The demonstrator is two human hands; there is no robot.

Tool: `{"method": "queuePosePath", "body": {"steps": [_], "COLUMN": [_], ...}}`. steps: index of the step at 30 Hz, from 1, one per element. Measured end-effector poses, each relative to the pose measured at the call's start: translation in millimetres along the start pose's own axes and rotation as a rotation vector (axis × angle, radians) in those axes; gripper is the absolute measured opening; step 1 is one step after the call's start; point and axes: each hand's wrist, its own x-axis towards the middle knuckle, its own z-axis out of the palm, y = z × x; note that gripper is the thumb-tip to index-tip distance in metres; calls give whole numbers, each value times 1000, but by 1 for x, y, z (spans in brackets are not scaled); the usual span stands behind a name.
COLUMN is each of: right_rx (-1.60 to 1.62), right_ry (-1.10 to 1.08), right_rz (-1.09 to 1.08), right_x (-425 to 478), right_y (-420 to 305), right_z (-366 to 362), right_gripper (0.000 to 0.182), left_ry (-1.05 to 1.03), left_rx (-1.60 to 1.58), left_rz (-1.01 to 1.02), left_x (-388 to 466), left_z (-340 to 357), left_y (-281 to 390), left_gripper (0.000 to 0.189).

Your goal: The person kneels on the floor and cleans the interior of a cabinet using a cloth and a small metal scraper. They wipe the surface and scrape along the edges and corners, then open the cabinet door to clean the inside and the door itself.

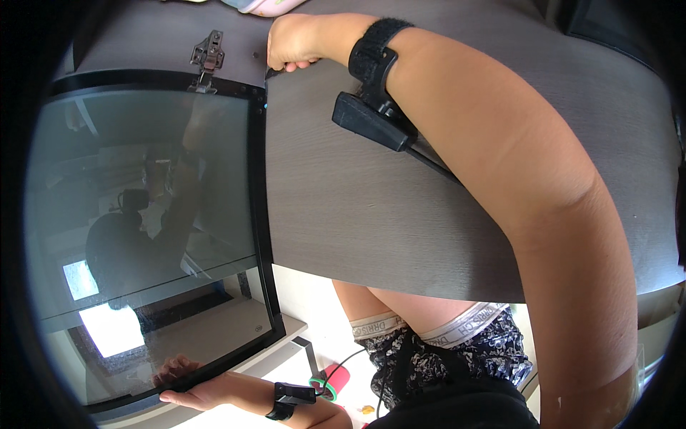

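My left hand (201, 389) holds the lower edge of a black-framed glass door (273, 300), its thumb outside the frame and its fingers showing through or mirrored in the glass. Higher up, my right hand (293, 45) is curled at the edge of a grey wood-grain panel (375, 214). A small dark object (276, 73) pokes out beneath its fingers; what it is cannot be made out. A metal cabinet hinge (208, 56) joins the top of the door frame to a grey board (150, 32).
Black straps hold small devices on both wrists, the right one (372, 120) with a cable over the panel. A red and green cylindrical object (330, 381) is on the bright floor. A pink item (270, 6) sits at the top edge. My legs are below the panel.
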Motion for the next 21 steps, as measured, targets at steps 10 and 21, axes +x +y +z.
{"method": "queuePosePath", "body": {"steps": [10, 21], "right_rx": [132, 6], "right_ry": [40, -25], "right_rz": [6, 1], "right_x": [18, -1], "right_y": [7, 0], "right_z": [-2, 0], "right_gripper": [11, 11], "left_ry": [66, 14], "left_rx": [31, 9], "left_rz": [-4, -13], "left_x": [-3, 0], "left_z": [7, 0], "left_y": [1, 1], "left_gripper": [39, 37]}}
